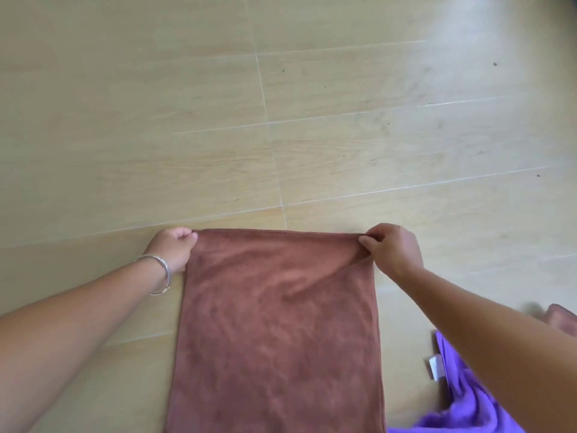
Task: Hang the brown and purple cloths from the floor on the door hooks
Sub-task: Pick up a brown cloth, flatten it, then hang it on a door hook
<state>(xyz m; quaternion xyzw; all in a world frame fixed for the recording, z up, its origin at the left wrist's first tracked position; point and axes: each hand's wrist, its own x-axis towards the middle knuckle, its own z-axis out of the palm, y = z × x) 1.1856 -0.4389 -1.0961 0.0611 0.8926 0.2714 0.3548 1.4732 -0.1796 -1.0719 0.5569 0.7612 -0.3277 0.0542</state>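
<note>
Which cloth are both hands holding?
The brown cloth, pinched at its top corners by the left hand and right hand. The purple cloth lies untouched.

My brown cloth (278, 323) runs off the bottom edge, so its near end is unseen. My right forearm hides most of the purple cloth (462, 398), also cut off below. Another brownish piece (562, 321) is clipped at the right edge, blurred.

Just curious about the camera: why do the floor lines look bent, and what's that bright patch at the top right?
Head view: wide-angle lens bows the floor seams; glare whitens the far right; the purple cloth and right forearm look blurred; the brown cloth stays fairly sharp.
</note>
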